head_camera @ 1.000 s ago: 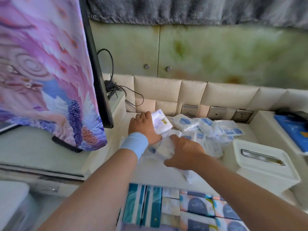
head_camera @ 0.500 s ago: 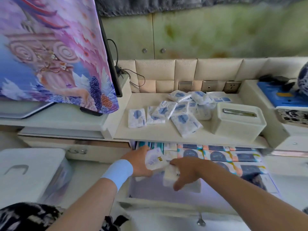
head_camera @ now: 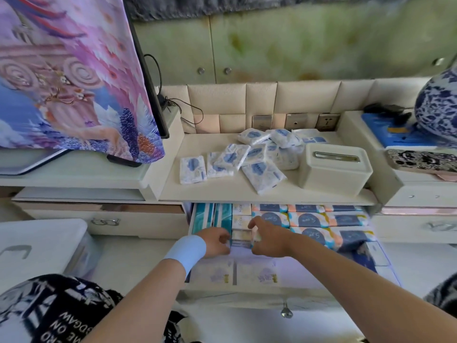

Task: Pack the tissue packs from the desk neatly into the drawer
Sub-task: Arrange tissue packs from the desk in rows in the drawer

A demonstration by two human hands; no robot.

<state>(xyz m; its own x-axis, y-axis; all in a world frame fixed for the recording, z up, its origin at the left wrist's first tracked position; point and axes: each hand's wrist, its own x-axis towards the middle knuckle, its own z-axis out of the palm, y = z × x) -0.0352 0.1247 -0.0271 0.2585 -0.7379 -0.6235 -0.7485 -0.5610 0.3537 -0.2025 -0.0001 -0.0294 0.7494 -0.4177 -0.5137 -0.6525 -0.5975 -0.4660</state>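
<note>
Several white-and-blue tissue packs (head_camera: 249, 158) lie scattered on the cream desk (head_camera: 222, 191). Below it the drawer (head_camera: 247, 297) stands pulled out, its back rows filled with teal, white and blue-orange packs (head_camera: 306, 219). Two pale packs (head_camera: 235, 274) lie flat near its front. My left hand (head_camera: 217, 242), with a blue wristband, curls its fingers on the left edge of a small white pack (head_camera: 241, 240) in the middle column. My right hand (head_camera: 269, 240) pinches a small pack at that column's right side, index finger stretched forward.
A cream tissue box (head_camera: 333, 169) stands on the desk's right part. A monitor with a purple picture (head_camera: 74, 78) rises at the left, a white bin lid (head_camera: 42, 243) sits low left, and a blue-white vase (head_camera: 437, 107) and a phone (head_camera: 420, 160) are at the right.
Both hands carried small packs from the desk down into the drawer and moved forward to the middle column. Two pale packs now lie at the drawer's front.
</note>
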